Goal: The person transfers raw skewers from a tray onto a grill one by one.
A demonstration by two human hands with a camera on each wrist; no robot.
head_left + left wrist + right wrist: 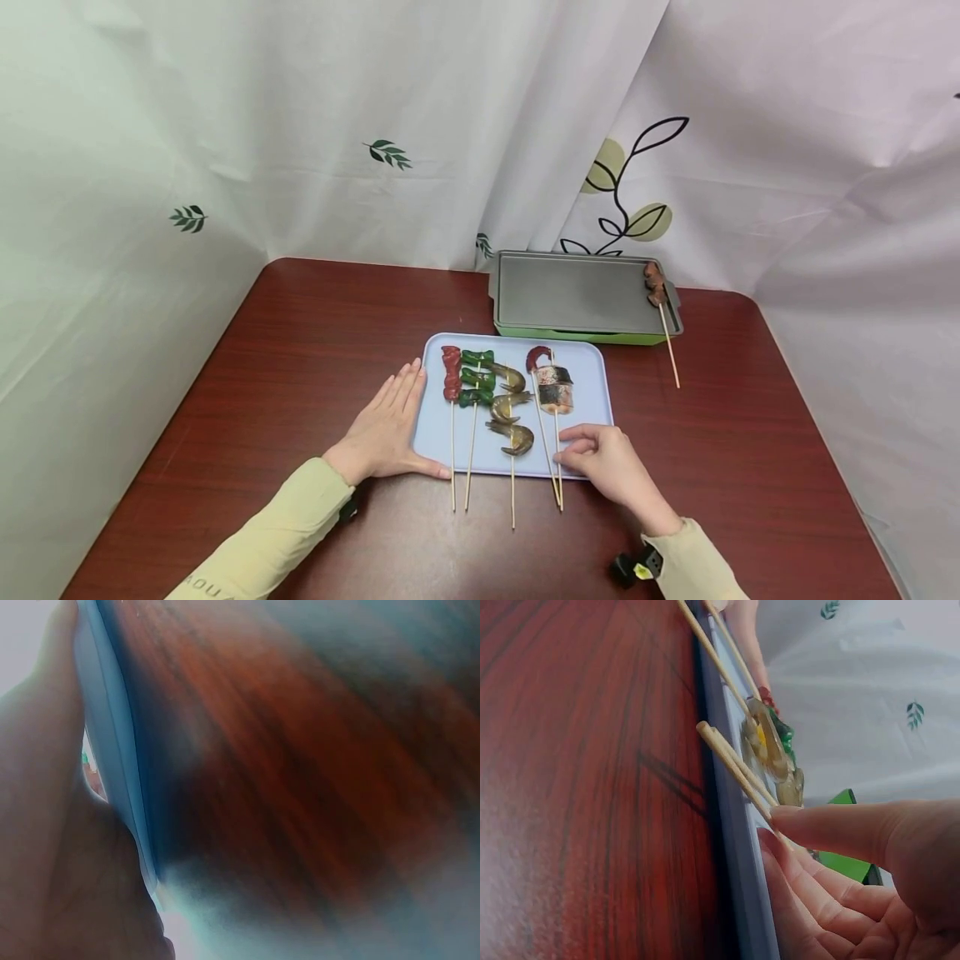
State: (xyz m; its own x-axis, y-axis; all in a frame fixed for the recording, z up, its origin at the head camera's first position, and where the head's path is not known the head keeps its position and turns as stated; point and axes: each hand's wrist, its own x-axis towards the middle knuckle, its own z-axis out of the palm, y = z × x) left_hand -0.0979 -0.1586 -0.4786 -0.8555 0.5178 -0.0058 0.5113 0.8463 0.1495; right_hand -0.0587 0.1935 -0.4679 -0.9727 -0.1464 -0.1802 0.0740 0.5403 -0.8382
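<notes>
A pale blue tray (588, 358) lies on the table with several skewers on it. My left hand (386, 425) rests along the tray's left edge, fingers straight, thumb at the near left corner. At the tray's right side, my right hand (600, 458) pinches the stick of a skewer with white-and-black chunks (555, 390) between thumb and forefinger. Beside that stick lies a skewer with a dark red curled piece (536, 358). Farther left are a shrimp skewer (512, 408), a green pepper skewer (477, 379) and a red meat skewer (451, 372).
Behind the tray stands a grey rectangular grill pan (573, 287) with a green base. A brown meat skewer (655, 286) lies at its right end, its stick reaching over the front rim. White curtains (315, 125) surround the dark red wooden table (322, 317).
</notes>
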